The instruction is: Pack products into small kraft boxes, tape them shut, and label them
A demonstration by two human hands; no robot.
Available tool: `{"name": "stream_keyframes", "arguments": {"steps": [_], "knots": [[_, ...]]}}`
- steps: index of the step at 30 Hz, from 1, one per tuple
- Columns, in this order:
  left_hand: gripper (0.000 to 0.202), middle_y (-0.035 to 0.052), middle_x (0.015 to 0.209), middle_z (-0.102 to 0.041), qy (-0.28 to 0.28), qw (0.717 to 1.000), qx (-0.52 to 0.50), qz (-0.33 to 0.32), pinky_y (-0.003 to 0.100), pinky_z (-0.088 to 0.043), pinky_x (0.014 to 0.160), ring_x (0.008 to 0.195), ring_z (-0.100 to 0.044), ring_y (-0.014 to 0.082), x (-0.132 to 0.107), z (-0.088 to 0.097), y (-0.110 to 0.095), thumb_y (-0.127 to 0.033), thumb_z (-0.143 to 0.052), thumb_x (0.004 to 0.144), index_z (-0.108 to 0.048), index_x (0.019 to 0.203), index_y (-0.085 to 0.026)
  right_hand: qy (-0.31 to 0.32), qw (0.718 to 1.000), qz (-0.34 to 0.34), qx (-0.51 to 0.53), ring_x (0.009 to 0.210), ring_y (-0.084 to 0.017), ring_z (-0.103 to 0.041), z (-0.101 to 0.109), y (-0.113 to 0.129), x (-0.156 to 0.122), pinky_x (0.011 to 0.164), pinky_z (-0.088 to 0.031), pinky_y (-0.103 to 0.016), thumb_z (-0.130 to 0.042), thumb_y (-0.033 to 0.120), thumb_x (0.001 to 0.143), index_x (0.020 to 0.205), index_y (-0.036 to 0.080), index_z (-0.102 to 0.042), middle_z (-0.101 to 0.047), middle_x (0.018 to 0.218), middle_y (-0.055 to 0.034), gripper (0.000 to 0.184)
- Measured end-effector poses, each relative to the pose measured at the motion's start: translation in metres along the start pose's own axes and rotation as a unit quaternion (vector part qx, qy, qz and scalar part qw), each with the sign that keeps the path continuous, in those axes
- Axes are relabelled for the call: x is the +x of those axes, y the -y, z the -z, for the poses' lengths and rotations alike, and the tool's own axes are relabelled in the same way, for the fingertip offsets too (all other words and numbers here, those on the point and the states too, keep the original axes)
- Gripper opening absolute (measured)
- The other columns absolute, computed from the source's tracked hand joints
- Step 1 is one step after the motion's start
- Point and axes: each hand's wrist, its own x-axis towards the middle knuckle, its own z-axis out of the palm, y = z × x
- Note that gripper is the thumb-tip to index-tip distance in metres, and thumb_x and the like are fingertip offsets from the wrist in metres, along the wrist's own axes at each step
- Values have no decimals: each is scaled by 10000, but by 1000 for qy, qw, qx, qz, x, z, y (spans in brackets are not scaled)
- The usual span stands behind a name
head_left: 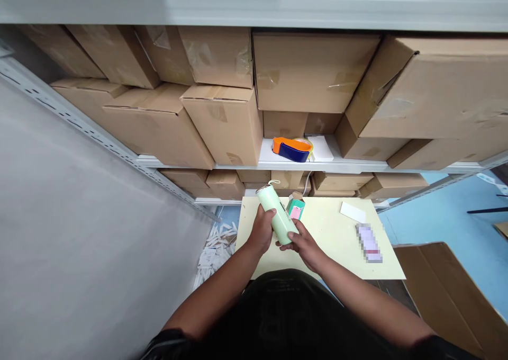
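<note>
A pale green bottle, tilted with its top to the upper left, is held above the table. A thin loop sticks up from its top end, and dark lettering runs along one side. My left hand wraps round its left side. Around the lower end close the fingers of my right hand, the thumb lying on the bottle's side. Just behind the bottle stands a small green box with a pink picture and raised flaps at its top.
A cream table bears a white flat box and a blurred-out phone-like object. Behind it, shelves hold several cardboard boxes and an orange and blue tape dispenser. White scraps lie at left; brown cardboard stands at right.
</note>
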Motion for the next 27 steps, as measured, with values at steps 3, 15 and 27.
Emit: {"name": "stream_keyframes", "arguments": {"steps": [3,15,27], "knots": [[448,40,979,-663,11,1000,-12,-7,358,-517,799,919,-654,240,6,0,-1,-518,-648,834,-565,1157,-219,-24,1000,7,-18,945,-250,-655,1,0,3,797,-567,-405,-703,520,819,1239,264,-478,-614,1146,-67,541],[562,61,1077,-693,27,999,-2,17,364,-519,842,977,-662,250,19,-6,-4,-531,-685,824,-536,1276,-233,-39,998,21,-42,1022,-285,-650,11,7,10,828,-564,-430,-678,567,842,1258,251,-508,-634,1151,-86,549],[602,20,988,-670,-9,998,-45,40,347,-505,856,939,-660,209,22,-19,1,-486,-847,730,-547,1188,-234,-154,864,221,-426,1217,-398,-514,18,-12,6,1053,-449,-622,-778,426,802,1324,233,-526,-538,1258,-176,611]]}}
